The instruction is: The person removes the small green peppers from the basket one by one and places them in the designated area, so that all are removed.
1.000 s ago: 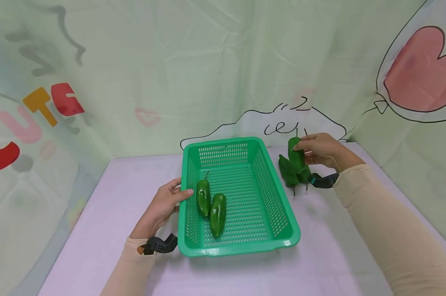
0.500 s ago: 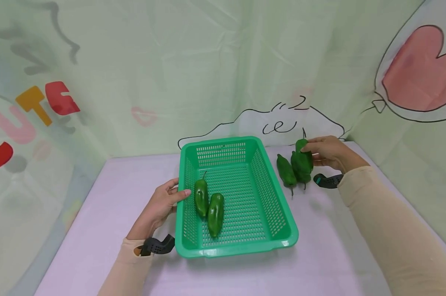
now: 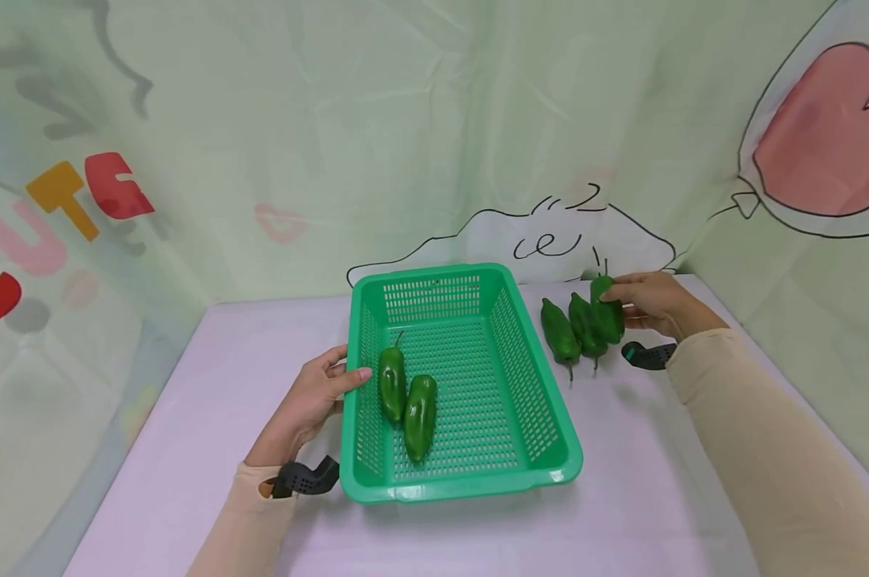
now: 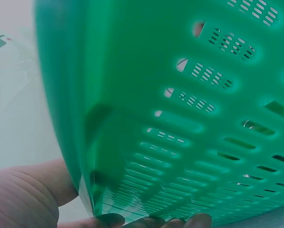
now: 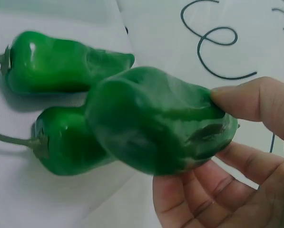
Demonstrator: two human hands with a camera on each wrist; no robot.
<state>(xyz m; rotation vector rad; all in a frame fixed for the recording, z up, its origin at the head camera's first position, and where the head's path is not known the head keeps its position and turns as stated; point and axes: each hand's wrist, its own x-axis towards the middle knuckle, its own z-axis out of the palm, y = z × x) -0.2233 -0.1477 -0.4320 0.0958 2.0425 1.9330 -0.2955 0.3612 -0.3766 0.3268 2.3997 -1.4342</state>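
My right hand (image 3: 656, 301) pinches a green pepper (image 3: 608, 316) near its stem end, thumb on one side and fingers on the other. Just left of it, two similar peppers lie side by side on the table, one nearer (image 3: 584, 324) and one farther left (image 3: 559, 330). In the right wrist view the held pepper (image 5: 151, 121) partly covers one of them. My left hand (image 3: 313, 401) grips the left side of a green plastic basket (image 3: 470, 490), thumb over the rim. Inside the basket, toward its left wall, are a stemmed pepper (image 3: 392, 386) and another pepper (image 3: 421, 418).
The basket stands mid-table on a pale lilac tabletop (image 3: 189, 449). A printed pale green cloth (image 3: 377, 144) hangs behind the table and along its sides. Close-up, slots in the basket wall (image 4: 146, 137) fill most of the left wrist view.
My right hand has carried its pepper rightward, from above the other two to their right side. Those two now show apart from it. My left hand keeps its grip on the basket.
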